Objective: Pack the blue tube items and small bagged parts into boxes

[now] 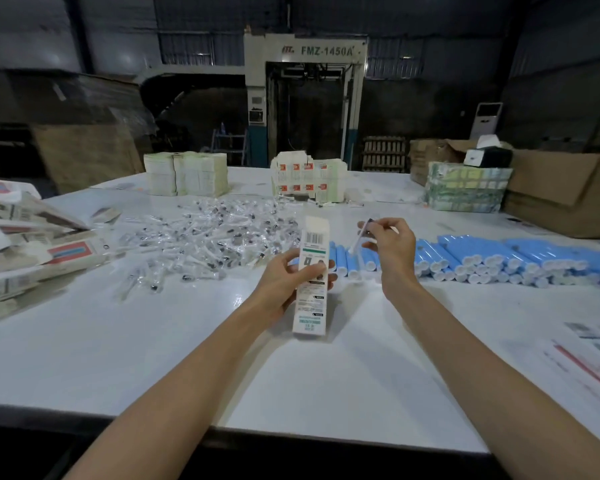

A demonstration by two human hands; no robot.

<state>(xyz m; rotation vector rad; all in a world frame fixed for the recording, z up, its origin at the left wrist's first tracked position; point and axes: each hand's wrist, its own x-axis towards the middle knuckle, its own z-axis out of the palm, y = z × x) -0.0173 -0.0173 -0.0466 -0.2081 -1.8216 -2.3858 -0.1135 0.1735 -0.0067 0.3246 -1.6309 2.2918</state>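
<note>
- Small clear bagged parts (215,237) heaped on the white table (153,358), left of the blue plastic tubes (499,254).
- Stacks of flat white cartons (186,173) behind the heap.
- Brown cardboard box (561,199) behind the tubes.

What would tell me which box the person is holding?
Look at the wide white table, just before the row of blue tubes. There the left hand grips a narrow white cardboard box. Unlike the stacked cartons, it is raised, its top flap open.

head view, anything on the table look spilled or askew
The small clear bagged parts lie strewn over the white table, and the flat printed cartons at left slump in a tilted heap. The blue plastic tubes lie roughly aligned.
</note>
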